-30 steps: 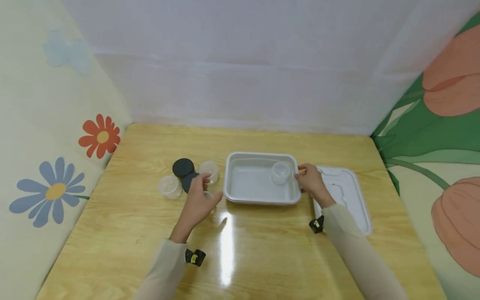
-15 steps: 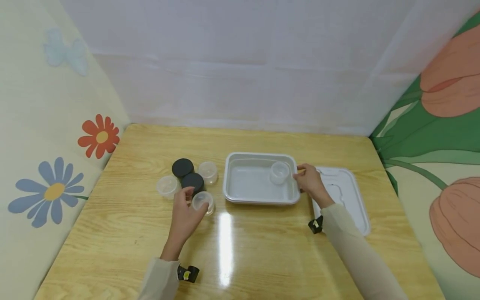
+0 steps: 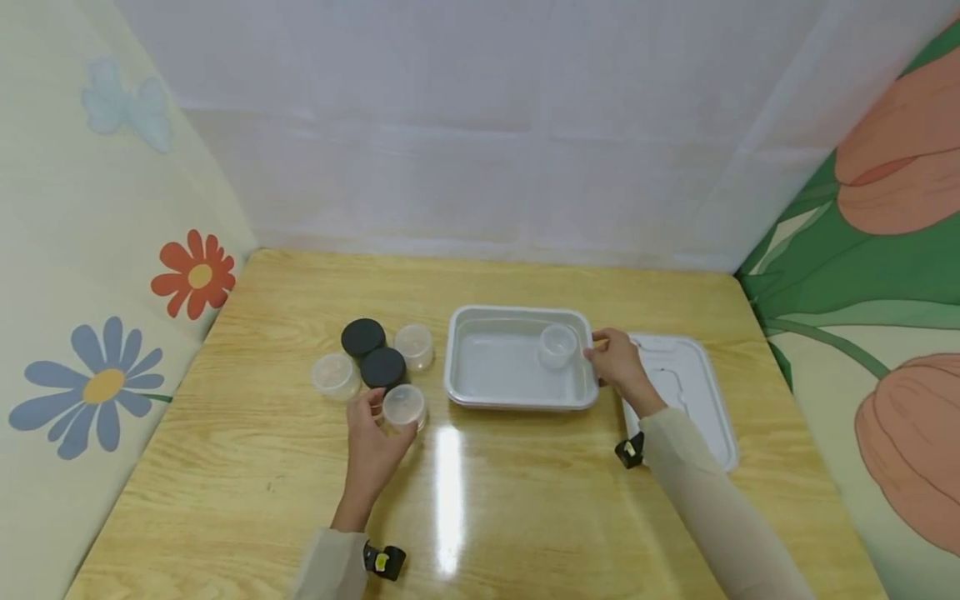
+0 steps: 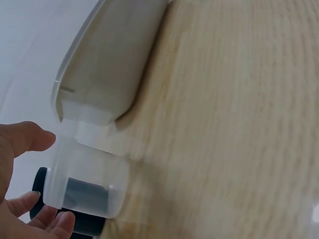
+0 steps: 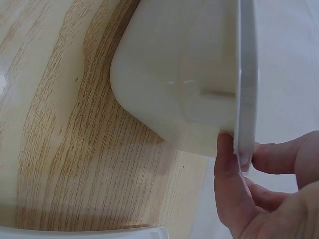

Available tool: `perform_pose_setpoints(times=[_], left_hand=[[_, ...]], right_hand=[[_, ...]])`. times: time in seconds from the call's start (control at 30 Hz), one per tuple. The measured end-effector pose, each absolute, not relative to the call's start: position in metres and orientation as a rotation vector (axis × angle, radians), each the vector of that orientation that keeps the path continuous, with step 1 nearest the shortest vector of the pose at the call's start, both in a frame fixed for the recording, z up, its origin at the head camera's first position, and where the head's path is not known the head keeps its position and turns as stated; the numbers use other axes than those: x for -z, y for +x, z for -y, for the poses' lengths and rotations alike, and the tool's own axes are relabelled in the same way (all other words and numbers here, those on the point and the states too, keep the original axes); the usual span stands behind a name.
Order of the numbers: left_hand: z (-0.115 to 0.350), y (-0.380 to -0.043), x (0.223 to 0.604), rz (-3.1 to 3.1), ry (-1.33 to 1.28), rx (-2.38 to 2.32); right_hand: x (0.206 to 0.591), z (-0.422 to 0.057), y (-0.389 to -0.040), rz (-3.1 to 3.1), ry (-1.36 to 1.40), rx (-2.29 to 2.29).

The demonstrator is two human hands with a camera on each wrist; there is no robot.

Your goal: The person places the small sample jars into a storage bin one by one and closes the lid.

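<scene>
My left hand [image 3: 375, 446] spreads its thumb and fingers around a small clear plastic jar [image 3: 405, 406] standing left of the white rectangular container [image 3: 448, 367]. In the left wrist view, the thumb shows a small gap from that jar [image 4: 97, 174]; the fingers lie close at its other side, and contact is hard to tell. My right hand [image 3: 621, 362] pinches the container's right rim between thumb and fingers, seen close up on the container wall [image 5: 169, 74] in the right wrist view. Another clear jar [image 3: 557, 346] sits inside the container, toward its right end.
Two black round pieces [image 3: 363, 337] lie among the jars, one beside the other. Two more clear jars [image 3: 335, 377] flank them left and right. A white lid [image 3: 686, 383] lies under my right forearm. White cloth [image 3: 480, 167] rises behind the wooden table [image 3: 225, 450].
My left hand has moved back and left from above the front clear jar, then settled with fingers around it. The right hand keeps its hold on the container rim.
</scene>
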State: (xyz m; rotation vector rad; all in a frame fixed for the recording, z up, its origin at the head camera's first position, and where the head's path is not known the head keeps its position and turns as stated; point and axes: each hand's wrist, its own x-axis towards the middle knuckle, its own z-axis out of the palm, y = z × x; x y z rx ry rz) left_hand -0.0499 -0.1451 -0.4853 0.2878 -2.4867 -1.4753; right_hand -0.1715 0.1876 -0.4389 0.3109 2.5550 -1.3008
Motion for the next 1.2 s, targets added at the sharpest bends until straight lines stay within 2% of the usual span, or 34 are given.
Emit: perform_pose_setpoints(times=[0.73,1.2], left_hand=[[0.146,-0.056,0.504,2.491,0.314,1.538],[0.147,-0.05,0.489,2.495,0.294,1.549]], right_hand=[[0.439,-0.187,-0.173,-2.56,0.331,1.247],[0.438,-0.186,-0.171,-2.6,0.315,1.235]])
